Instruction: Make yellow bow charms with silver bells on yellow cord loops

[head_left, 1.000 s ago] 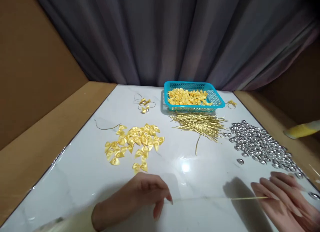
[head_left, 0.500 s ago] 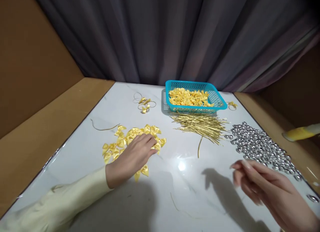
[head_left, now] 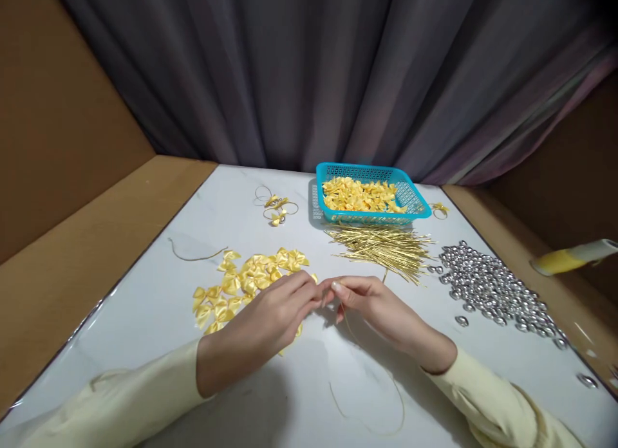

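My left hand (head_left: 273, 309) is closed, its fingertips pressed together at the right edge of a loose pile of yellow satin bows (head_left: 232, 284). Whatever lies inside those fingers is hidden. Meeting it fingertip to fingertip, my right hand (head_left: 374, 306) pinches thumb against forefinger. A thin gold cord (head_left: 351, 331) hangs from the right fingers, and a thin curved length (head_left: 402, 409) shows lower down on the white table (head_left: 318, 409).
A blue basket (head_left: 374, 218) of yellow bows stands at the back. Before it lies a bundle of gold cords (head_left: 386, 248). Silver rings (head_left: 492, 284) are heaped at right. Several looped cords with bows (head_left: 276, 203) lie back left, near a single cord (head_left: 197, 258). A yellow-and-white tube (head_left: 570, 258) juts in at right.
My right hand has moved left from beside the silver rings to meet my left hand. A silver ring now lies apart in front of the heap. The left hand has shifted slightly right.
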`<state>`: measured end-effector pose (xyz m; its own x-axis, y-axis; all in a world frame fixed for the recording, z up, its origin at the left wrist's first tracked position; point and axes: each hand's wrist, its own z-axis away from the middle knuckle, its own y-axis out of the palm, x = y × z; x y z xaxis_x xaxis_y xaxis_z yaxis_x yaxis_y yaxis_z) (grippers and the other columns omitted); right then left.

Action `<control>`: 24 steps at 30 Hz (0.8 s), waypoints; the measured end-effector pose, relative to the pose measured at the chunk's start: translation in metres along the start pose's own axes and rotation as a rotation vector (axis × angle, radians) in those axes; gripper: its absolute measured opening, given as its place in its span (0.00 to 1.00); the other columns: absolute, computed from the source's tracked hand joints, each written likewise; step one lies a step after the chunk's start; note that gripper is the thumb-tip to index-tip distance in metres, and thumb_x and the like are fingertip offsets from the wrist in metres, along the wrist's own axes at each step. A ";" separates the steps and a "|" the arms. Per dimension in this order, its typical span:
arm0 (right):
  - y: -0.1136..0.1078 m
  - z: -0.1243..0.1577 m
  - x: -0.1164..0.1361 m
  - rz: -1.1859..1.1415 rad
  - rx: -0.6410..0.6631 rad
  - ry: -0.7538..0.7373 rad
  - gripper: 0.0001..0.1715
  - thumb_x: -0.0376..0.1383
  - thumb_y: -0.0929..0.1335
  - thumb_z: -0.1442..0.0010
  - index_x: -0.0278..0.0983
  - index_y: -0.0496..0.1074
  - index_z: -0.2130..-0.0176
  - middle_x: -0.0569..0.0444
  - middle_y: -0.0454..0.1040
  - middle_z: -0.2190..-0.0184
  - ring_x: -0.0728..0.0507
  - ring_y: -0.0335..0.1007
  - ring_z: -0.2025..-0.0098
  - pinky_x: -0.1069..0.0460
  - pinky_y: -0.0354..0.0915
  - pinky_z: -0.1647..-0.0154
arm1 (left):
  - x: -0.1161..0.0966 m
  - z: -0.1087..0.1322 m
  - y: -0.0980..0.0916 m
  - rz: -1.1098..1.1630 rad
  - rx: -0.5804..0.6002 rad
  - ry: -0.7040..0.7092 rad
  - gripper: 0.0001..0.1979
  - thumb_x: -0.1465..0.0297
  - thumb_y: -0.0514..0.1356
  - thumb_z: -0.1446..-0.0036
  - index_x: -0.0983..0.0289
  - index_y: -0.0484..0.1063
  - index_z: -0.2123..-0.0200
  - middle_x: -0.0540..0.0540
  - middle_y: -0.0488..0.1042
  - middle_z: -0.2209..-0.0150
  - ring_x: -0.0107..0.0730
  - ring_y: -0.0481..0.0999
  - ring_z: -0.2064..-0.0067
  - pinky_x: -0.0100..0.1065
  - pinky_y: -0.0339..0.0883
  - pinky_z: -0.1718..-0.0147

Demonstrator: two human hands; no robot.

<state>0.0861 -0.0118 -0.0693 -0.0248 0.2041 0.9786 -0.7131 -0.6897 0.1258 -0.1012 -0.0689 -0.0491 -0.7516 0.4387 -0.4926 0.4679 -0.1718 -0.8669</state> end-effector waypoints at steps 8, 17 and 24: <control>-0.015 0.004 -0.009 -0.029 -0.068 0.086 0.20 0.46 0.68 0.39 0.30 0.74 0.66 0.57 0.69 0.79 0.54 0.59 0.80 0.57 0.57 0.77 | 0.023 0.018 -0.017 0.048 0.164 -0.147 0.08 0.70 0.51 0.36 0.62 0.69 0.65 0.52 0.67 0.63 0.34 0.68 0.62 0.33 0.60 0.63; 0.002 0.003 -0.022 -0.057 -0.009 0.146 0.24 0.49 0.67 0.41 0.28 0.74 0.66 0.55 0.71 0.79 0.55 0.57 0.85 0.57 0.58 0.82 | 0.026 0.011 -0.009 0.129 0.232 -0.133 0.09 0.67 0.53 0.37 0.62 0.65 0.70 0.51 0.67 0.69 0.36 0.66 0.63 0.34 0.57 0.64; 0.005 0.012 -0.013 0.126 -0.120 0.016 0.23 0.49 0.65 0.38 0.33 0.78 0.62 0.60 0.63 0.83 0.55 0.55 0.85 0.57 0.52 0.83 | 0.003 -0.008 -0.019 0.227 0.200 -0.173 0.07 0.69 0.55 0.40 0.61 0.66 0.72 0.47 0.67 0.76 0.29 0.65 0.73 0.29 0.53 0.74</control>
<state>0.0912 -0.0263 -0.0789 -0.1296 0.1327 0.9826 -0.7819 -0.6231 -0.0190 -0.1081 -0.0571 -0.0337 -0.7146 0.2165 -0.6652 0.5445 -0.4247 -0.7233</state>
